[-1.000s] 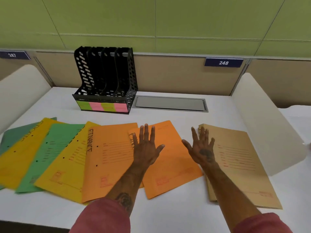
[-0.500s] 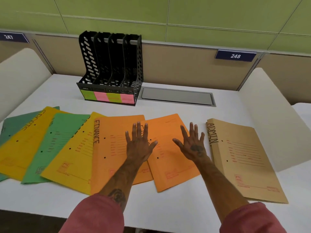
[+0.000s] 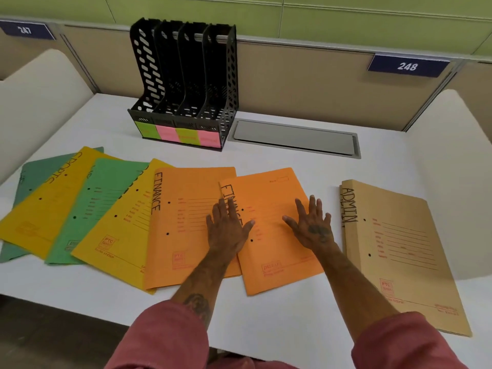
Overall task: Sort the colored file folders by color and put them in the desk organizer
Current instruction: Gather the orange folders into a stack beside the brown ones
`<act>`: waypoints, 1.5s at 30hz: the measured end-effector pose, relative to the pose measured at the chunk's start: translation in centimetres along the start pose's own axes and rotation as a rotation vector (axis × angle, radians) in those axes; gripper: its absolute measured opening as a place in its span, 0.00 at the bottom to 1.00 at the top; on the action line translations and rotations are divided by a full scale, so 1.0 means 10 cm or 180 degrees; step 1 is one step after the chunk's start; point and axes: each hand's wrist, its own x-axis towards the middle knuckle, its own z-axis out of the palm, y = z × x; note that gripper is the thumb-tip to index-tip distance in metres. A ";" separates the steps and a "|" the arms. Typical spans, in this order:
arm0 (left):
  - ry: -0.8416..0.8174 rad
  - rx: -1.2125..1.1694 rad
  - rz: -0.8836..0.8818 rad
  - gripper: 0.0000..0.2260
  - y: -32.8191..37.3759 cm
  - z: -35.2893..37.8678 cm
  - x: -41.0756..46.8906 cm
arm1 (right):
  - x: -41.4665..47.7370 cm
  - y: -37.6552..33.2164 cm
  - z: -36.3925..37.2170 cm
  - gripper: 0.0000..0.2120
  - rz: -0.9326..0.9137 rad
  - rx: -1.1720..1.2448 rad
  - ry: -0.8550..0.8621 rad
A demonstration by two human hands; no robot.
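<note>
- Orange folder [image 3: 269, 193] marked FINANCE lies flat on the desk [image 3: 266, 328], directly under both hands. Its left edge laps over a second orange folder [image 3: 191, 193], which runs out to the left of the left hand.
- Handling, as a judgement: thin card, light, likely to droop if lifted by one corner, and smooth enough to slide on the desk top. Nothing fragile.
- Best hold is probably the folded spine edge under the left hand, thumb beneath and fingers on top. Sliding it toward the near desk edge first would let a thumb get under.
- Left hand [image 3: 226, 230]: palm down, fingers straight and spread over the spine lettering, straddling the overlap of the two orange folders. It grasps nothing.
- Right hand [image 3: 311, 227]: likewise flat and fanned, on the right half of the same folder. Nothing pinched.
- Contact looks like light resting. Whether the palms bear down is hard to tell from above.
- Tan ADMIN folder [image 3: 399, 235] sits just right of the right hand, apart from it.
- Yellow folders [image 3: 125, 235] and green folders [image 3: 109, 177] fan out further left of the left hand.
- Desk organizer [image 3: 186, 83] stands well beyond the fingertips, a little to the left.
</note>
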 end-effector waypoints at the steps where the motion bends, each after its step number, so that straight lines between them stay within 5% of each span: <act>1: -0.0022 -0.0081 -0.0137 0.42 0.01 0.02 0.00 | 0.01 0.01 0.02 0.40 0.0067 0.0037 -0.0050; 9: -0.0228 -0.0346 -0.0805 0.42 0.19 0.00 -0.02 | -0.06 0.01 0.12 0.38 0.0422 0.0284 0.0151; 13: -0.0491 -0.2237 -0.1604 0.46 0.27 0.01 0.11 | -0.09 -0.06 0.13 0.39 0.0563 0.0527 0.0221; 16: -0.0398 -0.3423 -0.1639 0.37 0.27 -0.04 0.16 | -0.10 -0.09 0.11 0.41 0.0692 0.0710 0.0185; 22: -0.0268 -0.3382 -0.0849 0.21 0.28 -0.18 0.14 | -0.10 -0.20 0.03 0.45 0.0934 0.1199 0.0225; 28: -0.0092 -0.3721 -0.0427 0.15 -0.19 -0.50 0.24 | 0.03 -0.56 -0.06 0.51 0.1209 0.2601 0.0202; 35: 0.0199 -0.3433 -0.0338 0.13 -1.11 -0.80 0.27 | 0.17 -1.36 0.02 0.39 0.1173 0.3684 -0.0284; 41: 0.0254 -0.2125 -0.0855 0.25 -1.70 -0.69 0.31 | 0.16 -1.92 0.16 0.37 0.1034 0.3257 -0.0066; 45: -0.0020 -0.1940 -0.1251 0.31 -1.88 -0.61 0.32 | 0.17 -2.14 0.19 0.40 0.1128 0.1902 -0.0028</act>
